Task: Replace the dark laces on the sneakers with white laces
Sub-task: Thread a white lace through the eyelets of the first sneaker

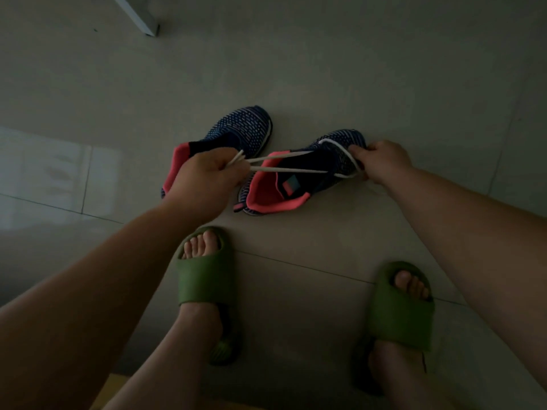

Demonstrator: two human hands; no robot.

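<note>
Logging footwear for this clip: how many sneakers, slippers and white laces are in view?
Sneakers: 2, the left sneaker and the right sneaker
Green slippers: 2, the left slipper and the right slipper
White laces: 1, the white lace
Total: 5

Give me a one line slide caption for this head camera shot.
Left hand pulls both white lace ends taut while right hand steadies the right-side sneaker.

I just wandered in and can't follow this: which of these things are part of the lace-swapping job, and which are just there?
In the job:
white lace
right sneaker, being laced
left sneaker, waiting
left hand, pinching both lace ends
right hand, gripping the sneaker's toe

Just there:
green slippers, on the person's feet
furniture leg
</note>
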